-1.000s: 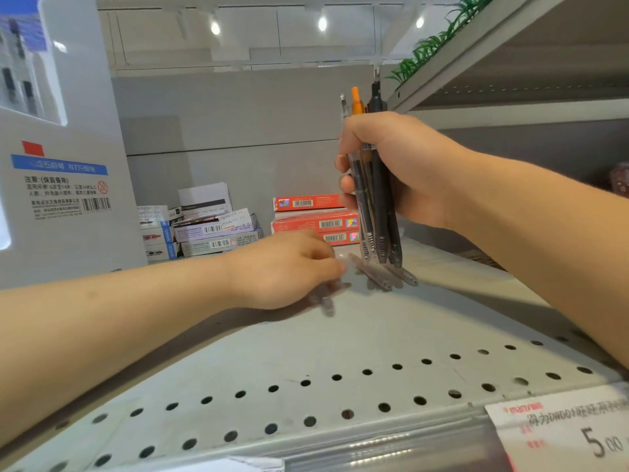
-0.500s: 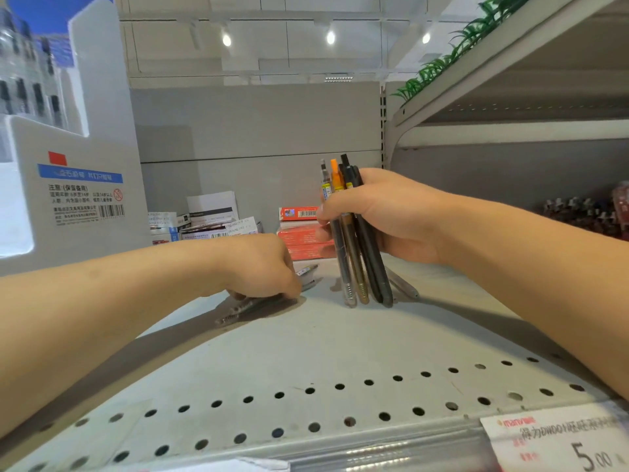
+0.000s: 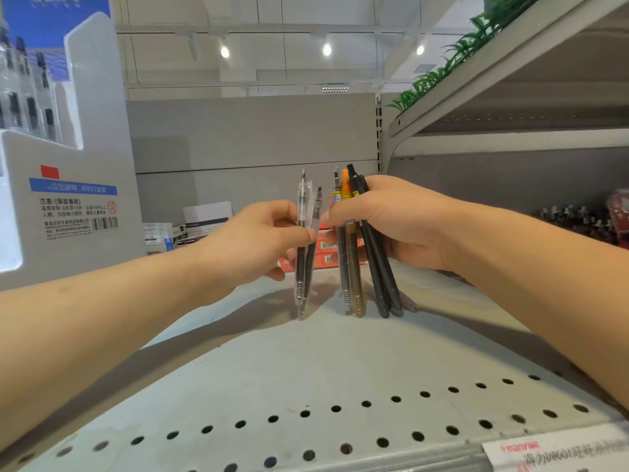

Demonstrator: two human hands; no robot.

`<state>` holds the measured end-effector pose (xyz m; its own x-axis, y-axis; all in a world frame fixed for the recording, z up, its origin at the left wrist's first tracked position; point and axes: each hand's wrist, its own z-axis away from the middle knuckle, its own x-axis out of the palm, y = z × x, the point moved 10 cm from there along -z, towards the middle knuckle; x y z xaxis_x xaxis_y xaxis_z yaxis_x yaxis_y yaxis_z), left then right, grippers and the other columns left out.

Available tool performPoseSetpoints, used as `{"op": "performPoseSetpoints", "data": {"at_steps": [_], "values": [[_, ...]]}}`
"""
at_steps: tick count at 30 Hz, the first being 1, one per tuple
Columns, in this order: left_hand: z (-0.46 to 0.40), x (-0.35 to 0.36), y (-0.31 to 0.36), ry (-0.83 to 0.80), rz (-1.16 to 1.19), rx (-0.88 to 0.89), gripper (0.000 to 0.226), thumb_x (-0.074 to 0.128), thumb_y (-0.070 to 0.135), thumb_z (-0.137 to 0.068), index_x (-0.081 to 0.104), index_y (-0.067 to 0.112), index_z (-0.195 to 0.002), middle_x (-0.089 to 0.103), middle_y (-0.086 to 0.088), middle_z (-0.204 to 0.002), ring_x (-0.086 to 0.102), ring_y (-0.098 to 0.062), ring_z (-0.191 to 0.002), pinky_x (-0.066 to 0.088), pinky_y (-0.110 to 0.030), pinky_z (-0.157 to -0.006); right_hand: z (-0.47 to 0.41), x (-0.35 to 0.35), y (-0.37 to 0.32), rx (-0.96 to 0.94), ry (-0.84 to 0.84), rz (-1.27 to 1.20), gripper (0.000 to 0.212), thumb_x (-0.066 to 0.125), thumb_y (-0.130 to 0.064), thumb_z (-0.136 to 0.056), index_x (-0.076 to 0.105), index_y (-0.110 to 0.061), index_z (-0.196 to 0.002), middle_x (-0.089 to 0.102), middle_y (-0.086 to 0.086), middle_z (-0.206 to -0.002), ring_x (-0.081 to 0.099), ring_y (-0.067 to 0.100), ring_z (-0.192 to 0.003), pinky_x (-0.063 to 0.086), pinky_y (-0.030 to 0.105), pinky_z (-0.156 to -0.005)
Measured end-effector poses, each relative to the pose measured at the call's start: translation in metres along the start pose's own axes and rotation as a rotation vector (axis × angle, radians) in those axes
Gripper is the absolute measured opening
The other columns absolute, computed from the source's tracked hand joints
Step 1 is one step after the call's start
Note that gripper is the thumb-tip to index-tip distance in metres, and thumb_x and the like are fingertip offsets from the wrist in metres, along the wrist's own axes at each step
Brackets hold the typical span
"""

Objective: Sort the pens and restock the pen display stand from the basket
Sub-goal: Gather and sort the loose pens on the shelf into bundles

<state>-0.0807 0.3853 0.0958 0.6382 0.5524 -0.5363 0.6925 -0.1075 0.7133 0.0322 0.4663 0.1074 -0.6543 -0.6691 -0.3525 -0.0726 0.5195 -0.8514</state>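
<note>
**Two handfuls of pens held upright over a perforated shelf**

The left hand (image 3: 262, 243) pinches two clear-barrelled pens (image 3: 306, 253) between thumb and curled fingers, gripping them near mid-barrel. Both pens stand nearly vertical, tips down, their lower ends at or just above the grey metal shelf (image 3: 306, 369); slight motion blur prevents telling whether the tips touch it. The right hand (image 3: 398, 223) is wrapped around a larger bundle of pens (image 3: 360, 267), fingers curled over the upper barrels. In this bundle, from left to right: a clear pen with a visible spring, a gold-bodied pen with an orange top (image 3: 346, 185), and at least two black pens (image 3: 381, 281). The bundle leans slightly, its tips resting at the shelf surface. The two groups stand just beside each other without touching, while the fingertips of the two hands nearly meet between them. One further dark pen (image 3: 410, 303) lies flat on the shelf behind the bundle.

At the rear of the shelf sit orange-red boxes (image 3: 323, 253), partly hidden by the hands, and a stack of white boxes (image 3: 190, 226) further left. A white cardboard display stand (image 3: 75, 199) with a blue label and barcode rises at far left. A price label (image 3: 558, 451) is clipped to the shelf's front edge. Artificial green plants (image 3: 452, 59) line the upper shelf at right.
</note>
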Motion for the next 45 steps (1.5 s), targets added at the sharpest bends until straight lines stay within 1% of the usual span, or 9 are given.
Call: {"op": "performPoseSetpoints", "data": {"at_steps": [7,13,19,25,31,38,39,42,45], "values": [[0.006,0.012,0.013,-0.054,0.032,0.101,0.01,0.066,0.027,-0.093,0.065,0.024,-0.102,0.073,0.007,-0.084,0.067,-0.008,-0.073,0.056,-0.027,-0.062,0.0,0.008,-0.002,-0.041,-0.057,-0.007,0.01,0.077,-0.021,-0.087,0.068,-0.017,-0.086,0.07,0.005,-0.08,0.072,0.021,-0.077,0.063,0.04,-0.075],[0.021,0.016,0.035,-0.046,-0.389,0.297,0.028,0.054,0.055,-0.087,0.065,0.031,-0.095,0.071,0.014,-0.081,0.067,-0.003,-0.077,0.056,-0.033,-0.069,-0.001,0.011,0.0,-0.076,-0.013,-0.004,0.019,0.077,-0.019,-0.084,0.061,-0.021,-0.074,0.065,-0.003,-0.063,0.067,0.014,-0.06,0.057,0.028,-0.059],[-0.001,-0.003,0.006,0.011,-0.062,0.059,0.021,0.054,0.021,-0.086,0.073,0.017,-0.079,0.074,-0.005,-0.082,0.069,-0.016,-0.077,0.051,-0.035,-0.07,-0.003,0.004,-0.001,-0.072,0.064,-0.025,0.027,0.071,-0.012,-0.081,0.052,-0.022,-0.065,0.052,0.009,-0.075,0.062,0.027,-0.077,0.058,0.049,-0.082],[0.001,0.056,-0.013,-0.235,-0.443,0.133,0.036,0.053,0.049,-0.092,0.067,0.032,-0.12,0.066,0.016,-0.121,0.059,-0.005,-0.107,0.045,-0.016,-0.088,0.0,-0.004,-0.02,-0.125,0.072,-0.13,0.016,0.066,-0.008,-0.08,0.058,-0.016,-0.068,0.058,0.001,-0.059,0.059,0.02,-0.063,0.054,0.038,-0.066],[-0.001,0.133,0.017,-0.447,-0.414,0.282,0.024,0.048,0.023,-0.103,0.069,0.015,-0.111,0.069,-0.004,-0.114,0.061,-0.013,-0.097,0.048,-0.027,-0.089,0.006,-0.007,-0.015,-0.06,0.075,-0.126,0.009,0.063,-0.008,-0.082,0.056,-0.011,-0.085,0.053,0.008,-0.064,0.051,0.024,-0.065,0.043,0.04,-0.065],[-0.023,0.084,0.0,-0.277,-0.509,0.198,0.018,0.068,0.026,-0.085,0.071,0.014,-0.073,0.069,0.001,-0.071,0.063,-0.014,-0.066,0.051,-0.026,-0.061,0.003,-0.015,-0.018,-0.092,0.077,-0.165,0.018,0.065,-0.011,-0.079,0.059,-0.012,-0.096,0.056,0.01,-0.068,0.054,0.022,-0.063,0.049,0.035,-0.061],[-0.023,0.077,-0.001,-0.293,-0.564,0.202,0.007,0.071,0.024,-0.082,0.072,0.018,-0.08,0.069,0.004,-0.078,0.063,-0.015,-0.075,0.051,-0.026,-0.067,0.003,-0.016,-0.017,-0.095,0.089,-0.153,0.016,0.065,-0.011,-0.08,0.061,-0.012,-0.095,0.057,0.009,-0.068,0.055,0.022,-0.065,0.048,0.036,-0.064],[-0.022,0.058,-0.014,-0.411,-0.711,0.096,0.048,0.074,0.025,-0.082,0.061,0.027,-0.128,0.063,0.009,-0.113,0.06,-0.014,-0.097,0.049,-0.027,-0.087,0.002,-0.016,-0.014,-0.087,0.109,-0.12,0.01,0.066,-0.011,-0.084,0.063,-0.014,-0.093,0.059,0.006,-0.067,0.057,0.021,-0.065,0.048,0.033,-0.06],[-0.017,0.047,-0.031,-0.541,-0.894,-0.032,0.044,0.067,0.036,-0.087,0.06,0.024,-0.129,0.059,0.01,-0.11,0.056,-0.016,-0.098,0.047,-0.03,-0.089,0.001,-0.012,-0.01,-0.079,0.091,-0.088,0.013,0.066,-0.012,-0.082,0.06,-0.015,-0.093,0.058,0.007,-0.066,0.056,0.019,-0.061,0.049,0.029,-0.053]]}}
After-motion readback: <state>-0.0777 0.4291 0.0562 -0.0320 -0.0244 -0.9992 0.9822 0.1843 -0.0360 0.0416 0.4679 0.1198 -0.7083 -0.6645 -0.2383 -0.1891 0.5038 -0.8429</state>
